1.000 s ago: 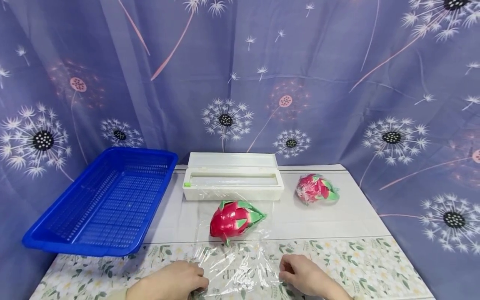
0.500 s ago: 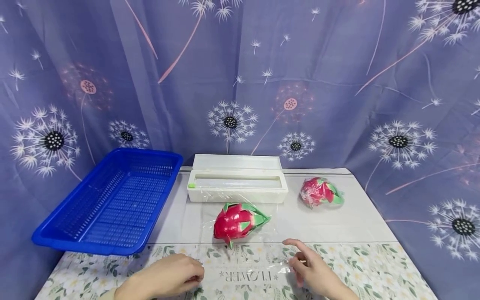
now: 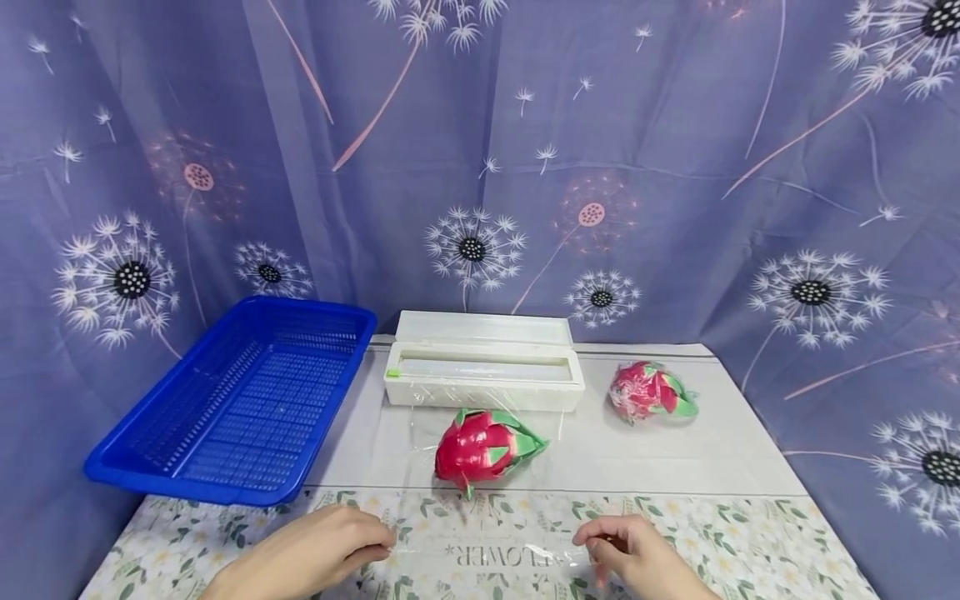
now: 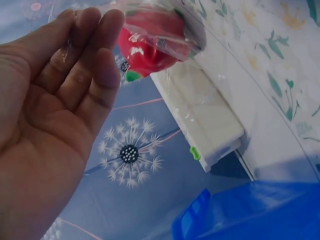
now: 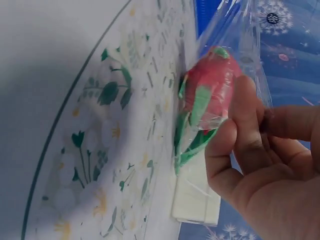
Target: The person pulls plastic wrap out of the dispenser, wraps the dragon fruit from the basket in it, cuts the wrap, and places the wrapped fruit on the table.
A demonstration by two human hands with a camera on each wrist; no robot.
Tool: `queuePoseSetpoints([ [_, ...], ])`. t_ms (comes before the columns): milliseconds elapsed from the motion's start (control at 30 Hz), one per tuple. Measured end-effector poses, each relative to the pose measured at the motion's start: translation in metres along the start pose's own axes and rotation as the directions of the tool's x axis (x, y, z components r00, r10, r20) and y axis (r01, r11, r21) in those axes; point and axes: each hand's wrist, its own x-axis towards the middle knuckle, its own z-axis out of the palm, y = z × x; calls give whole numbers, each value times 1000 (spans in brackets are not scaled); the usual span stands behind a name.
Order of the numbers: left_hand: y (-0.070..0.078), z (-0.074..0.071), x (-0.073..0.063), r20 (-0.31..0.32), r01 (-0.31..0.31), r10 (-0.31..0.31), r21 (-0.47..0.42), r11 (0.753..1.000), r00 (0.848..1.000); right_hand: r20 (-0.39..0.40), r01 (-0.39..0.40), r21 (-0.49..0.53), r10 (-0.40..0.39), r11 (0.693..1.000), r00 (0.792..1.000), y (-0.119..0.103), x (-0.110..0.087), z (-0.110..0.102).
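A sheet of clear plastic wrap [image 3: 495,533] runs from the white dispenser box [image 3: 483,393] toward the person. On the wrap sits a red dragon fruit [image 3: 474,450] with green leaf tips. My left hand [image 3: 322,546] pinches the near left corner of the wrap between thumb and fingertips, as the left wrist view shows at close range. Over on the other side, my right hand [image 3: 637,554] pinches the near right corner, index finger and thumb together. In the right wrist view the wrap [image 5: 240,30] stretches in front of the dragon fruit [image 5: 212,85].
A blue plastic basket [image 3: 281,408] stands at the left. The box lid is up, with a roll [image 3: 480,369] inside and a green slider [image 3: 393,373] on its edge. Back right lies a second dragon fruit [image 3: 651,392] in plastic wrap. A purple curtain [image 3: 420,125] hangs behind.
The right hand has loosened its fingers and pinched the wrap's corner again. My left hand has moved slightly left, and the wrap's near edge looks flatter. The head view has shifted a little left.
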Motion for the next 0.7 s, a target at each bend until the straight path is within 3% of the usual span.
queuePoseSetpoints([
  [100, 3, -1, -3, -13, -32, 32, 4, 999, 999, 53, 39, 21, -40, 999, 998, -1, -5, -2],
  [233, 7, 0, -5, -23, -120, 121, 56, 991, 992, 108, 27, 60, -33, 998, 994, -1, -12, -3],
  [367, 11, 2, -4, 1, -176, 177, 92, 980, 984, 179, 64, 68, -75, 996, 981, 1, -14, -3],
  [533, 17, 4, -7, 19, -142, 142, 17, 990, 990, 285, 215, 59, -223, 975, 932, 6, -14, -3],
  [667, 19, 5, -9, -1, -134, 134, 26, 991, 991, 340, 242, 189, -295, 952, 893, 9, -15, -4],
  [700, 19, 5, -9, -19, -143, 144, 47, 989, 989, 340, 233, 226, -301, 946, 891, 9, -15, -4],
])
